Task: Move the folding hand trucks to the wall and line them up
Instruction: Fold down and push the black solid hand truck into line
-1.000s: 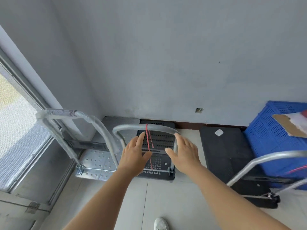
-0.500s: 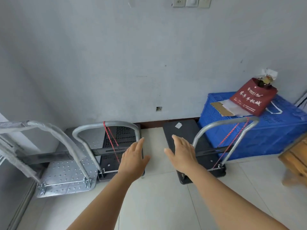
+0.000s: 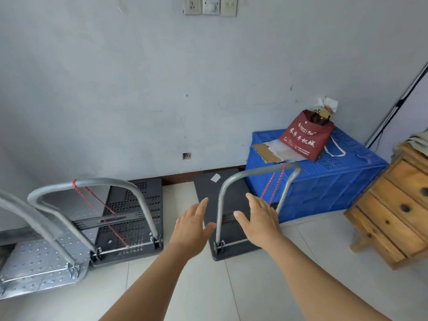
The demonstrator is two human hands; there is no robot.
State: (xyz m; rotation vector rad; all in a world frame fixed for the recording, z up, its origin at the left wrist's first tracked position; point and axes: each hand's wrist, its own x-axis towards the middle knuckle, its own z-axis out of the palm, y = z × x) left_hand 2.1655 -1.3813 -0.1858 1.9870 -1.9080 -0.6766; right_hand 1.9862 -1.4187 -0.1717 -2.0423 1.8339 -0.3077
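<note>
Three folding hand trucks stand against the wall. A silver metal truck (image 3: 39, 262) is at the far left. Beside it stands a black perforated truck (image 3: 136, 218) whose grey handle carries a red cord. Further right, a black smooth-decked truck (image 3: 222, 188) has a grey handle (image 3: 257, 171) with red cord, set close to a blue crate. My left hand (image 3: 192, 225) and my right hand (image 3: 259, 218) hover with fingers spread in front of this right truck, on either side of the handle's left upright. Neither hand holds anything.
A blue plastic crate (image 3: 324, 179) sits against the wall at right, with a red bag (image 3: 305, 135) and cardboard on top. A wooden drawer chest (image 3: 398, 205) stands at the far right. A gap of tiled floor (image 3: 178, 193) separates the two black trucks.
My view swung right from the perforated truck to the smooth-decked one. Both hands left the perforated truck's handle and now hover in front of the right truck.
</note>
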